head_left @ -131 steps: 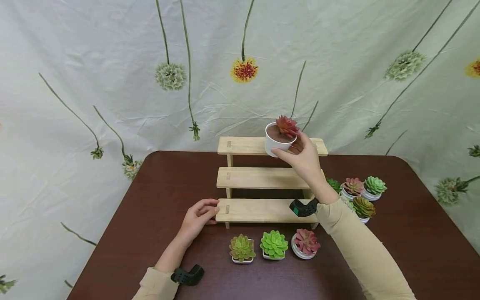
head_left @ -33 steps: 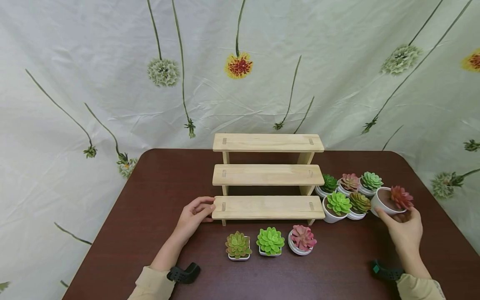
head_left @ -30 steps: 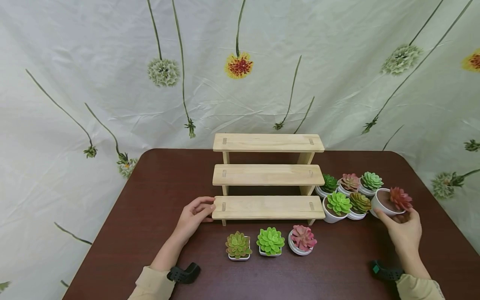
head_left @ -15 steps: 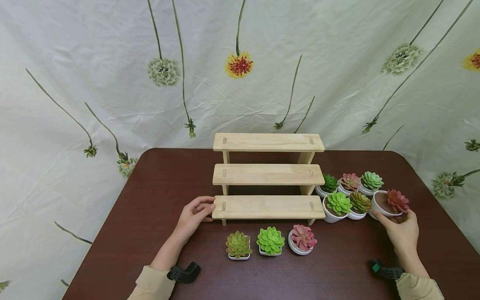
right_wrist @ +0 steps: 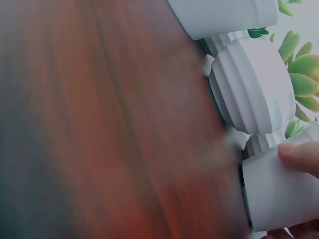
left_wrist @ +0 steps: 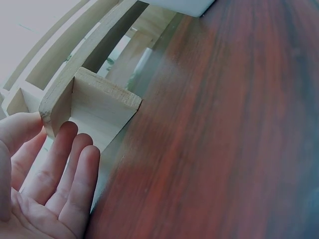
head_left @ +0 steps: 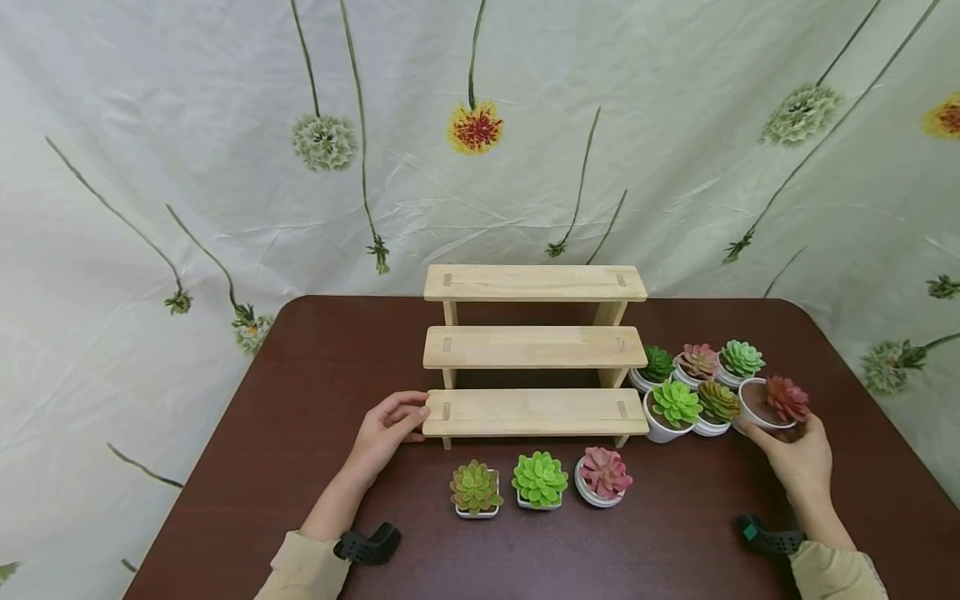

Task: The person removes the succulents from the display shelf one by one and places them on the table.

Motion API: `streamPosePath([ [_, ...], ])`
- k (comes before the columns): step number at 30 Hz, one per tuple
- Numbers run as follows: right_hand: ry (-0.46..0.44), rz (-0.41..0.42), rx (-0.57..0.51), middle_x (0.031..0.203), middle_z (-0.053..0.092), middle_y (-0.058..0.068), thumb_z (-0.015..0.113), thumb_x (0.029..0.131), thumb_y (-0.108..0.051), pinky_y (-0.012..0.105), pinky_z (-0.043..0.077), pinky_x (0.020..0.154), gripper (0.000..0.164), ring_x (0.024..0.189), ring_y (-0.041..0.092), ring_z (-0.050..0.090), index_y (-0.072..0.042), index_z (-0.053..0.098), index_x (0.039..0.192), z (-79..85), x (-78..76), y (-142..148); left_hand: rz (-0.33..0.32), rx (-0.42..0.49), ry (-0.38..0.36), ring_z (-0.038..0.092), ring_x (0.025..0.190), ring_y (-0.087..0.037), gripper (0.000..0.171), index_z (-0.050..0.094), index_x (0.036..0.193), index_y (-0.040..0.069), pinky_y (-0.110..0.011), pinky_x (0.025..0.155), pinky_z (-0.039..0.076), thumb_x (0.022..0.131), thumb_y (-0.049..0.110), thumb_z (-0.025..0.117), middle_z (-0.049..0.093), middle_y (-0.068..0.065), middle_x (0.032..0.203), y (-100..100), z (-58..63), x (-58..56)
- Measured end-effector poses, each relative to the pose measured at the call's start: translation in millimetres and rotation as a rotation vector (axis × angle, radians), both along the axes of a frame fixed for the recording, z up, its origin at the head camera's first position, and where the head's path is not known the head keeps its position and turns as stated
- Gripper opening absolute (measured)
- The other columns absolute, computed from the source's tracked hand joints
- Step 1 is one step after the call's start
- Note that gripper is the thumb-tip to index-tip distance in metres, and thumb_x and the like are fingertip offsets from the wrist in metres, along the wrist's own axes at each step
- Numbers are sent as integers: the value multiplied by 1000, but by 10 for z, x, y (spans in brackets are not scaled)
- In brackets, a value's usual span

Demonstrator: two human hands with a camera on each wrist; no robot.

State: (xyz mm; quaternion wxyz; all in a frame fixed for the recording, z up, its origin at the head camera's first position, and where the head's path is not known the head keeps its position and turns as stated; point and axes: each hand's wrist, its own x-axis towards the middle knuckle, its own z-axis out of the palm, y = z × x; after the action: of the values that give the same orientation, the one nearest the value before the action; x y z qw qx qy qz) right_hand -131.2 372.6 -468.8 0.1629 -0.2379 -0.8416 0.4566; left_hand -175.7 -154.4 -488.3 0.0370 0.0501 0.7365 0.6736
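Observation:
My right hand (head_left: 802, 462) grips a round white pot (head_left: 753, 408) with a red succulent (head_left: 786, 398) at the right end of a group of potted succulents. In the right wrist view that pot (right_wrist: 279, 191) stands on the table, with the thumb against its side. The left hand (head_left: 387, 431) holds the left end of the lowest board of a three-step wooden plant stand (head_left: 536, 412). Thumb and forefinger pinch the board's corner in the left wrist view, and the other fingers (left_wrist: 82, 174) reach toward the wooden leg (left_wrist: 102, 107).
Right of the stand are several potted succulents, among them a bright green one (head_left: 675, 404) and an olive one (head_left: 717, 402). In front sit an olive-green succulent (head_left: 476, 486), a green one (head_left: 540, 478) and a pink one (head_left: 606, 472). A floral cloth (head_left: 525, 200) hangs behind the table (head_left: 337, 350).
My right hand has carried the red succulent's pot from over the stand's top step down to the right-hand group, then shifted it slightly left against its neighbours. The left hand has stayed on the stand.

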Motion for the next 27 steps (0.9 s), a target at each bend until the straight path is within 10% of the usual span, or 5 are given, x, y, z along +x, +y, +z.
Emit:
streamPosePath([
  [6, -161, 32, 79, 141, 32, 32, 71, 82, -39, 57, 32, 99, 90, 125, 46, 35, 8, 24, 144, 113, 54, 16, 17, 4, -7, 64, 86, -16, 34, 61, 118, 4, -35, 70, 56, 89, 21, 67, 67, -14, 99, 6, 4, 6],
  [27, -209, 187, 308, 138, 22, 43, 60, 88, -46, 68, 29, 92, 101, 123, 56, 28, 14, 0, 143, 489, 208, 62, 110, -93, -16, 64, 94, -18, 35, 59, 119, -2, -28, 75, 54, 90, 15, 66, 59, -20, 118, -26, 281, 33],
])
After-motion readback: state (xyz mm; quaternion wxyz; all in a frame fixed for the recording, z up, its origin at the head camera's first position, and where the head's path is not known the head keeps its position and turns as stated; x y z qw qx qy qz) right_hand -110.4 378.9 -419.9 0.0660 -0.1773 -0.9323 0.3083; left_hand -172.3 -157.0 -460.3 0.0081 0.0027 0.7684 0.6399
